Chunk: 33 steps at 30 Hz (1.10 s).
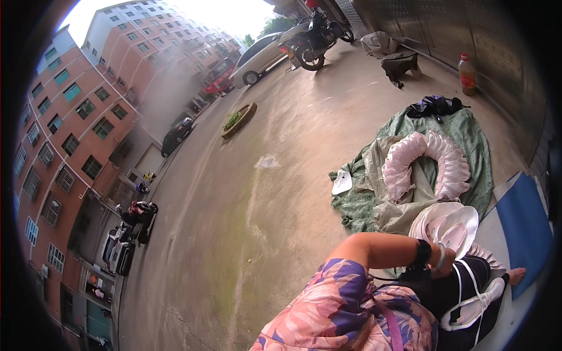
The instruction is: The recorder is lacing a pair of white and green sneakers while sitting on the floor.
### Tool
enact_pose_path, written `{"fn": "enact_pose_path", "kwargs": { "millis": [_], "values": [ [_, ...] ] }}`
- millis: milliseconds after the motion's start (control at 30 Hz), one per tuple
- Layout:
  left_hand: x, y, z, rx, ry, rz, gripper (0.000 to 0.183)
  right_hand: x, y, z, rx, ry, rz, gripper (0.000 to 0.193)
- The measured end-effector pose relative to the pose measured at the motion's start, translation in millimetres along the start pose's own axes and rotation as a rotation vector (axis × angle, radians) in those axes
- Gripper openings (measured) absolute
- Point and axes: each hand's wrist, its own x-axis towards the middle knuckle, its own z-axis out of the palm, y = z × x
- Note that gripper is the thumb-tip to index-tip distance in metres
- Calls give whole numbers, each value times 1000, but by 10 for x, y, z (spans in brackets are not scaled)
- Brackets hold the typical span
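My left hand (443, 264) is closed over my lap, with a black band and a pale bracelet at the wrist. Its fingertips are largely hidden, so what it grips cannot be made out. Just beyond it lies a stack of pale pink and white curved pieces (436, 225). Thin white straps (466, 281) trail from beside the hand across my black trousers (477, 270). A white-edged, rounded piece (465, 313) rests on the trousers. My right hand does not show; the bare skin at the lap's right edge looks like a foot (516, 276).
Overlapping pale pink pieces form an arch (427, 149) on a green woven sheet (477, 169). A white flat piece (341, 182) lies at its left edge. A blue mat (521, 234) is at right, a bottle (466, 75) by the wall, a motorcycle (316, 44) farther off.
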Motion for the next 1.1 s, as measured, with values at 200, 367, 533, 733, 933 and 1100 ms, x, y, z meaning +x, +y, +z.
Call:
{"fn": "enact_pose_path", "kwargs": {
  "millis": [200, 367, 533, 733, 933, 1100],
  "values": [
    [928, 348, -791, -422, -20, -240, 17, -255, -675, 865, 103, -291, -155, 14],
    [1359, 547, -752, -990, 188, -765, 28, 474, -442, 994, 106, -457, -220, 11],
    [1518, 616, -751, -1059, 138, -632, 29, 639, -314, 1162, 58, -411, -198, 9],
    [1131, 472, -738, -1092, 325, -564, 15, 456, -599, 1412, -14, -240, -282, 8],
    [761, 441, -1001, -1817, 277, -538, 21, 583, -551, 1502, 419, -135, -289, 8],
    [729, 551, -1077, -1801, 337, -571, 17, 611, -514, 1495, 496, -102, -295, 1]
  ]
}}
